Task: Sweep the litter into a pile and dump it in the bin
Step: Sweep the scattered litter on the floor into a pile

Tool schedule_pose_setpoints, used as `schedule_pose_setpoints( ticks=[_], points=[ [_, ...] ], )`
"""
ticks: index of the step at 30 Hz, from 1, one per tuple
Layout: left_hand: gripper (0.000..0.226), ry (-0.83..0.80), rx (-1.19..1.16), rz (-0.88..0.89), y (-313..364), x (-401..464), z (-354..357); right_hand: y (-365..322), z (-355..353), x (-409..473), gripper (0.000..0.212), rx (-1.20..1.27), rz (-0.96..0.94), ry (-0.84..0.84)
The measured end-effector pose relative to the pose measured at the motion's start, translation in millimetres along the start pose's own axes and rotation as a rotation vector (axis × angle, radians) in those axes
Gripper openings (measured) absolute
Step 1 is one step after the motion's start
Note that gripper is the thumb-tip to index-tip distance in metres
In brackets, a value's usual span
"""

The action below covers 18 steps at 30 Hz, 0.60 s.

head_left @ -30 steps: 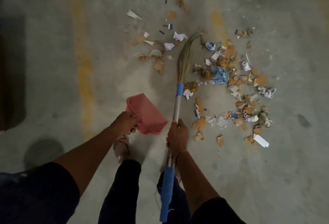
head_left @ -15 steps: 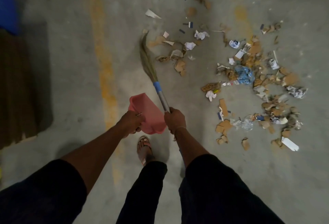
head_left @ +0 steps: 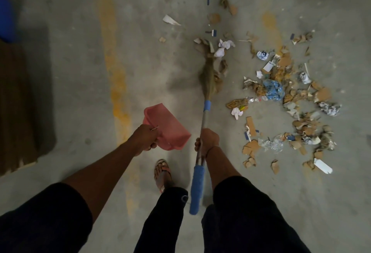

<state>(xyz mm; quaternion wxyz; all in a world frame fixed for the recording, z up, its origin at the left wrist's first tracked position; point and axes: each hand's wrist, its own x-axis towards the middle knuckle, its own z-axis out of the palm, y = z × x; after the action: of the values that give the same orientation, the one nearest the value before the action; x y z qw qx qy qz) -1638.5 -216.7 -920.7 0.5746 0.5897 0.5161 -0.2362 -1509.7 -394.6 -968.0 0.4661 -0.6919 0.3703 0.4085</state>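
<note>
My right hand (head_left: 207, 140) grips the metal shaft of a grass broom (head_left: 208, 76) with blue wraps on its handle. The blurred bristles lie on the floor among cardboard and paper scraps (head_left: 219, 49) ahead of me. My left hand (head_left: 145, 138) holds a pink dustpan (head_left: 166, 125) by its handle, above the floor and left of the broom. The main litter pile (head_left: 289, 100) of torn cardboard, crumpled paper and a blue plastic bag spreads across the concrete at the right.
A faded yellow line (head_left: 116, 76) runs down the concrete floor at the left. A brown corrugated sheet (head_left: 18, 108) lies at the far left, with something blue (head_left: 6, 19) behind it. My sandalled foot (head_left: 162, 174) stands between my arms.
The broom head swung from the left side of the small scrap group to the right, pushing those scraps toward the main pile. The dustpan stays held in my left hand.
</note>
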Motion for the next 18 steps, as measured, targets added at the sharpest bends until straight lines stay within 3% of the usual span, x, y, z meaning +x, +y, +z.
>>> schedule_pose_setpoints(
  ticks=[8,12,18],
  points=[
    [0.037,-0.016,-0.006,-0.001,6,2,-23,5,16,-48,0.014,0.183,-0.126,0.095],
    [0.039,-0.011,0.005,0.003,10,0,-40,15,32,-80,0.019,0.198,-0.196,0.063],
    [0.029,0.002,0.0,0.014,18,-1,-61,23,64,-87,0.017,0.019,-0.327,0.008]
  ],
)
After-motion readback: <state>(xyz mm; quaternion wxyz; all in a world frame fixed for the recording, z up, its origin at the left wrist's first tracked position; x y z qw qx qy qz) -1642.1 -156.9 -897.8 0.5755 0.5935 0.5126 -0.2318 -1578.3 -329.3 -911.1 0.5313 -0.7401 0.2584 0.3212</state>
